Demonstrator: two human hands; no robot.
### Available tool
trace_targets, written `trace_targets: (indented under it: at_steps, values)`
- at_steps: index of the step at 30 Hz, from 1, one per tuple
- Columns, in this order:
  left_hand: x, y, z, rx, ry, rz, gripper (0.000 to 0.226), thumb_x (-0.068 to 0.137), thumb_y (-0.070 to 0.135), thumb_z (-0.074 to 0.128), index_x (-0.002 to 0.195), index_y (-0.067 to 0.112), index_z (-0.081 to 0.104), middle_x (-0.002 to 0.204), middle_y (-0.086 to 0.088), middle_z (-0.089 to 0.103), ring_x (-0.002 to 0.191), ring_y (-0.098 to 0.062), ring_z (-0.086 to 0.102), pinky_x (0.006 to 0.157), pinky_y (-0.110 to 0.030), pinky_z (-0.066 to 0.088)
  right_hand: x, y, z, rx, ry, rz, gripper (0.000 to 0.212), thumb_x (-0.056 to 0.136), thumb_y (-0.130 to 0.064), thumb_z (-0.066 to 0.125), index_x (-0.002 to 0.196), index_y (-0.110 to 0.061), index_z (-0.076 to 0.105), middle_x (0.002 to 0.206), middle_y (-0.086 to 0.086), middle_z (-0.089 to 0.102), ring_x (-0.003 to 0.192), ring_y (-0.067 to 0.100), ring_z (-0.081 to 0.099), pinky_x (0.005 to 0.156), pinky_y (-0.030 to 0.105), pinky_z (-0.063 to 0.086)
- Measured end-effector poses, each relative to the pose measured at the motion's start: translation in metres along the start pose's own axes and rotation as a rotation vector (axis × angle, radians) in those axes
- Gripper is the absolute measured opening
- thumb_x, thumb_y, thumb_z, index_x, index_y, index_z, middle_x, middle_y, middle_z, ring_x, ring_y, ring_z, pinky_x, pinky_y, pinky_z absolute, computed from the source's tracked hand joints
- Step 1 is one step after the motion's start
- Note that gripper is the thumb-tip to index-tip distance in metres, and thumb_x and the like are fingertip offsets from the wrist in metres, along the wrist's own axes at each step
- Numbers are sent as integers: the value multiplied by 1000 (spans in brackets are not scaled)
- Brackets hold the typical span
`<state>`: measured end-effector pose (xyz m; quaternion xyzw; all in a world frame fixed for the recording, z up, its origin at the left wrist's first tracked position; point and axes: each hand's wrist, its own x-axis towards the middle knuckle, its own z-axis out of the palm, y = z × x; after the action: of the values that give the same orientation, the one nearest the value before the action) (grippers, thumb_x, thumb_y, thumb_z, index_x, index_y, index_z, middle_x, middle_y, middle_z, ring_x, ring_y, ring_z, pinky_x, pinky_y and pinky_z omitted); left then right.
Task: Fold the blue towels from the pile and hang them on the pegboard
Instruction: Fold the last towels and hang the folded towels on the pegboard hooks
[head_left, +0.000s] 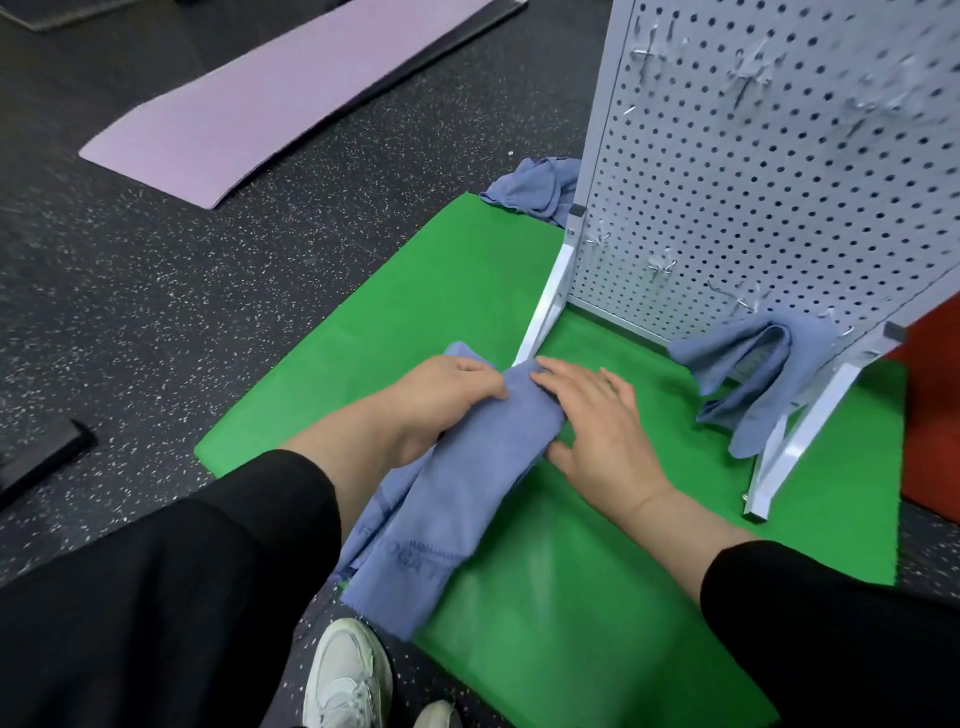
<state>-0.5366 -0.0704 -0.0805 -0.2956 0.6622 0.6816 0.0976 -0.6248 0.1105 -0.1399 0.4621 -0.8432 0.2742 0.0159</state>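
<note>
A blue towel (457, 493), folded into a long strip, lies on the green mat (415, 291) in front of me. My left hand (447, 387) grips its far end, fingers curled over the cloth. My right hand (597, 415) lies flat with straight fingers, pressing the towel's right edge near the same end. The white pegboard (753, 171) stands upright on the mat at the right. One folded blue towel (753, 374) hangs from a low hook on it. A pile of blue towels (535, 187) lies behind the pegboard's left leg.
A purple mat (291, 88) lies on the dark speckled floor at the back left. The pegboard's white foot (789, 457) reaches toward me on the right. A red surface (935, 415) borders the green mat. My white shoe (348, 675) is at the bottom.
</note>
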Motion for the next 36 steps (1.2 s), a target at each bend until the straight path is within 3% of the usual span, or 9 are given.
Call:
trace_targets:
  at_steps: [3,5,8,12,16,19,25,31,36]
  values:
    - [8,11,8,8,22,36,17,90,18,70,74,14,65,78,-9,67,75,-19,60,73,-29,48,3,2,-23,40,64,54,38,79,-34,53,110,-16,66,108,1,71,101,26,63,92,35,40]
    - [17,18,17,204,147,96,13,92,26,72,88,14,73,87,-7,74,79,-17,63,75,-28,50,5,5,-38,37,16,150,27,85,-34,55,104,-17,65,95,4,70,87,32,61,75,35,43]
    - [30,28,39,532,273,264,27,96,26,64,121,18,69,108,-1,71,90,-17,63,83,-27,47,9,14,-56,-3,-43,244,13,90,-32,60,96,-20,61,91,5,67,87,34,60,73,44,48]
    - [29,36,73,608,111,504,61,85,27,53,145,16,52,141,-2,56,127,-15,53,107,-22,37,16,27,-79,-38,-41,311,23,89,-32,59,75,-21,46,73,6,58,76,35,56,67,45,46]
    - [42,28,100,876,63,626,91,73,49,60,156,21,34,148,-1,50,135,-20,47,112,-37,38,18,39,-101,-33,-33,381,27,90,-32,59,70,-19,45,66,3,54,71,33,54,65,45,46]
    - [54,26,116,923,274,628,87,78,40,73,155,24,35,143,-1,54,131,-24,50,104,-43,45,18,45,-112,-7,-3,426,28,89,-33,60,70,-17,47,64,4,55,68,30,52,63,43,46]
    - [67,41,141,878,518,636,44,85,17,57,128,24,55,113,-2,66,104,-30,61,81,-41,48,14,62,-118,23,37,463,26,89,-37,60,73,-18,53,71,-1,57,71,24,53,66,42,47]
    - [80,45,161,831,549,631,47,82,35,67,127,25,56,109,-1,66,101,-29,62,82,-43,50,19,74,-116,116,128,538,22,89,-26,60,71,-15,52,72,-3,53,71,17,45,61,32,27]
    - [98,41,158,855,535,582,45,86,19,61,129,27,53,115,0,62,101,-28,62,79,-39,47,26,92,-117,118,109,568,26,88,-25,61,66,-17,49,67,-4,48,64,15,42,57,30,30]
